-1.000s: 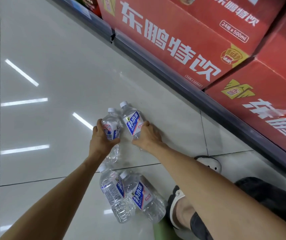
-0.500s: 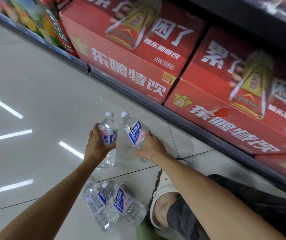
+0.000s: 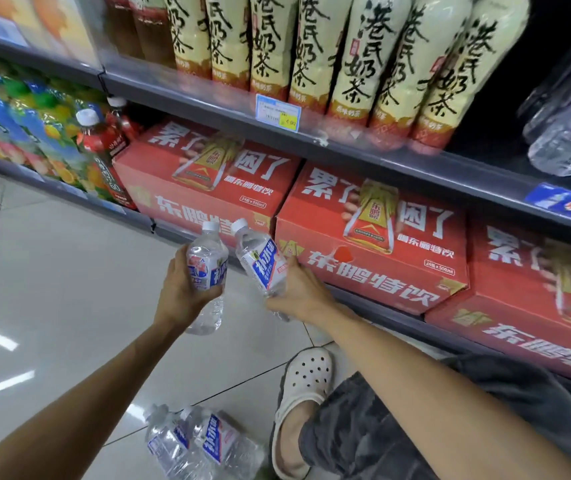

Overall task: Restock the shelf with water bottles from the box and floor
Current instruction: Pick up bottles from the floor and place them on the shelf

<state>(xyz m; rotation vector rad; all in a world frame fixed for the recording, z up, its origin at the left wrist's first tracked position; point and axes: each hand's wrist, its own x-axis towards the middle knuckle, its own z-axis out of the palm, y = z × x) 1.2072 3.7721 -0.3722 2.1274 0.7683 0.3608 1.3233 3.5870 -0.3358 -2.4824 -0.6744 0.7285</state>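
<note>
Head view: the left hand (image 3: 181,296) has its grip curled round a clear plastic water bottle with a white cap and blue label (image 3: 206,271), held upright above the glossy tiled floor (image 3: 52,289). The right hand (image 3: 303,292) grips a second clear water bottle (image 3: 259,261), tilted left, just beside the first. Two more clear bottles (image 3: 201,445) lie on the floor near a white clog (image 3: 306,379). Red cardboard drink cartons (image 3: 370,244) fill the bottom shelf
</note>
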